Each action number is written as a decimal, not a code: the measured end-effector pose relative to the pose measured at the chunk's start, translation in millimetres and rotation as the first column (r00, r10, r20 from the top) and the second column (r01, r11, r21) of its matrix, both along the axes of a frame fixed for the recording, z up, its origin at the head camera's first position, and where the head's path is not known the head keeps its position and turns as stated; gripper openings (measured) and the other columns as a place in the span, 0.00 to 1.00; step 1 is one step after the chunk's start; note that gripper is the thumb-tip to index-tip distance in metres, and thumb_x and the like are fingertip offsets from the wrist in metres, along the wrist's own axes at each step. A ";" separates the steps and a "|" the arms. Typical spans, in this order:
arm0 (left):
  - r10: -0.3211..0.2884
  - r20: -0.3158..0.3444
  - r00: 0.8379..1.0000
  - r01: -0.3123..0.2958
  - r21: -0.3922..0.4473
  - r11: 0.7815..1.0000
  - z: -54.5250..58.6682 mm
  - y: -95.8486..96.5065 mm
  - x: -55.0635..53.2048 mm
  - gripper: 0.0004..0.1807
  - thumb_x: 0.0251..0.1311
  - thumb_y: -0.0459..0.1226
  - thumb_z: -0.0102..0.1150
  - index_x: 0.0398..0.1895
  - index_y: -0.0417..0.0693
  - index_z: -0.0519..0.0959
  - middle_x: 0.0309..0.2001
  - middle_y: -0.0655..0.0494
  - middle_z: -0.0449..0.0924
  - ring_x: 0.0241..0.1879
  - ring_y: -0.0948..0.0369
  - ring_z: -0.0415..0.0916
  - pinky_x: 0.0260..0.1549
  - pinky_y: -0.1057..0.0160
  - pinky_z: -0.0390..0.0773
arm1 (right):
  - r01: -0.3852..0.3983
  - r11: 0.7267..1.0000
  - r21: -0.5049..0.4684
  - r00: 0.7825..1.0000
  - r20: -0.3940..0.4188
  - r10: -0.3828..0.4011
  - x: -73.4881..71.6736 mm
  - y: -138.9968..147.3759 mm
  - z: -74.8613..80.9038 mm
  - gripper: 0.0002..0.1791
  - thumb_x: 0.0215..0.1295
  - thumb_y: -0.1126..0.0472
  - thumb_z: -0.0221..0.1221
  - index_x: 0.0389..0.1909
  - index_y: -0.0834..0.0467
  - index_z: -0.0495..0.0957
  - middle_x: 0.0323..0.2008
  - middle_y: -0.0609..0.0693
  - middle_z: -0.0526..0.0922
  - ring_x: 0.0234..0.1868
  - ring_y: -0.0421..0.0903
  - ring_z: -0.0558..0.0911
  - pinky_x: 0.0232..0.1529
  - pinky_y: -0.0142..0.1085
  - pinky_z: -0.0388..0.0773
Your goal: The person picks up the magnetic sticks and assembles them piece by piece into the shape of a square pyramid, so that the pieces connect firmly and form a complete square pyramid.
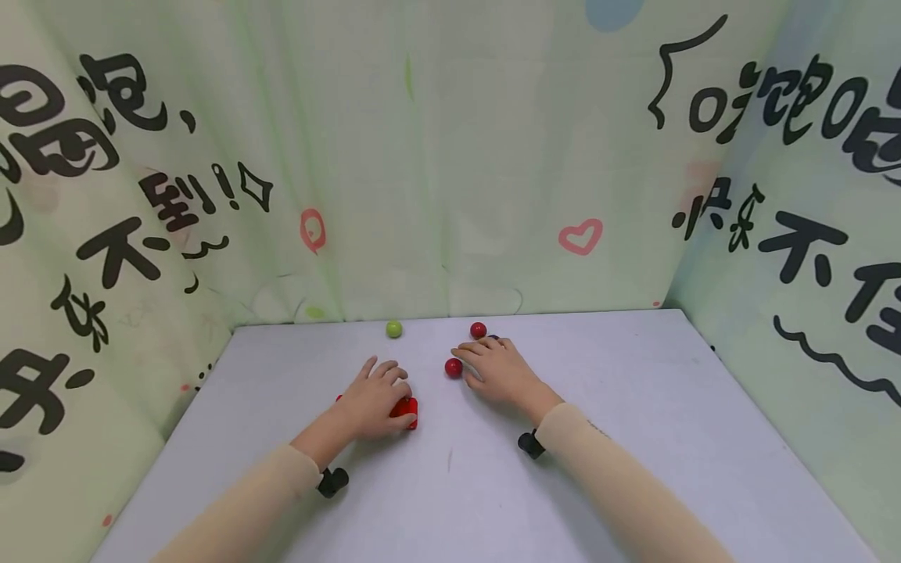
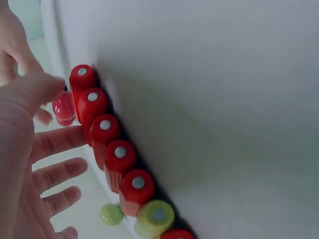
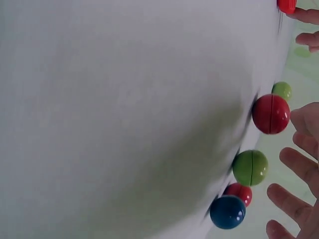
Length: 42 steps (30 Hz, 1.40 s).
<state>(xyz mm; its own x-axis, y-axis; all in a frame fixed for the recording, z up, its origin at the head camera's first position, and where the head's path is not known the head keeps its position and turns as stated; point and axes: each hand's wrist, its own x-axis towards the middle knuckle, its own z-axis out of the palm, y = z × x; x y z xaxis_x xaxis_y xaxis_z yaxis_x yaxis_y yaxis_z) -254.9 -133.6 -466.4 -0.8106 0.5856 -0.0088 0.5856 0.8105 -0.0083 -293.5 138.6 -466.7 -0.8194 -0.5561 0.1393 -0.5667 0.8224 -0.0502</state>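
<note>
In the head view my left hand (image 1: 371,405) hovers over a row of red pieces (image 1: 412,414). The left wrist view shows them as short faceted red rods (image 2: 119,157) with silver dots on their ends, side by side with a yellow-green rod (image 2: 155,219). The left fingers are spread; the index fingertip is right by the rods, and I cannot tell whether it touches. My right hand (image 1: 501,371) reaches over several balls, fingers apart. Its thumb is nearest a red ball (image 3: 270,114). A green ball (image 3: 250,168) and a blue ball (image 3: 228,211) lie near the fingers.
Along the far edge of the white table (image 1: 450,500) lie a green ball (image 1: 394,328) and another red ball (image 1: 478,330). Printed curtains (image 1: 450,156) stand behind and at both sides. A dark wrist device (image 1: 531,444) shows at the right cuff, another on the left.
</note>
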 end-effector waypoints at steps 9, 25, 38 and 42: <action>-0.045 -0.024 0.999 0.046 0.041 0.998 -3.9 4.8 10.5 0.17 0.64 0.53 0.66 0.48 0.55 0.82 0.63 0.50 0.76 0.73 0.46 0.64 0.75 0.35 0.52 | -0.040 0.999 0.020 0.998 -0.040 0.041 3.9 -8.9 1.6 0.21 0.75 0.52 0.59 0.66 0.47 0.80 0.65 0.47 0.80 0.69 0.54 0.74 0.70 0.57 0.65; -0.147 -0.045 0.988 0.151 0.099 0.984 -1.5 12.2 21.7 0.09 0.60 0.45 0.73 0.44 0.61 0.88 0.53 0.54 0.80 0.58 0.55 0.72 0.59 0.54 0.78 | -0.071 0.997 -0.043 0.997 -0.029 0.069 14.3 -17.0 8.6 0.08 0.66 0.55 0.69 0.32 0.50 0.78 0.53 0.48 0.84 0.60 0.55 0.78 0.57 0.52 0.75; -0.170 0.088 0.982 0.149 0.201 0.968 -2.7 15.6 36.7 0.10 0.61 0.37 0.72 0.45 0.56 0.89 0.41 0.60 0.82 0.45 0.61 0.76 0.45 0.67 0.82 | -0.049 0.998 -0.034 0.999 -0.026 0.048 16.2 -16.9 1.7 0.11 0.64 0.56 0.71 0.47 0.48 0.85 0.48 0.47 0.84 0.53 0.51 0.79 0.49 0.46 0.75; -0.149 0.131 0.980 0.119 0.210 0.970 -1.4 17.1 40.3 0.10 0.62 0.35 0.71 0.45 0.56 0.89 0.40 0.61 0.82 0.43 0.63 0.76 0.44 0.68 0.81 | -0.074 0.995 -0.074 0.996 0.037 0.077 21.3 -11.7 -1.1 0.04 0.64 0.63 0.68 0.37 0.52 0.84 0.39 0.47 0.82 0.41 0.47 0.80 0.44 0.41 0.78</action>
<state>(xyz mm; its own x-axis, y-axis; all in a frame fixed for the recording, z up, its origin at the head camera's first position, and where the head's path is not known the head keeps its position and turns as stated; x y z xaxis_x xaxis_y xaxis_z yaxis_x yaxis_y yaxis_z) -214.6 -116.5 -467.8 -0.7233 0.6905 0.0084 0.6720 0.7010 0.2388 -272.2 126.9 -467.8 -0.7812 -0.6060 0.1499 -0.6233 0.7709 -0.1316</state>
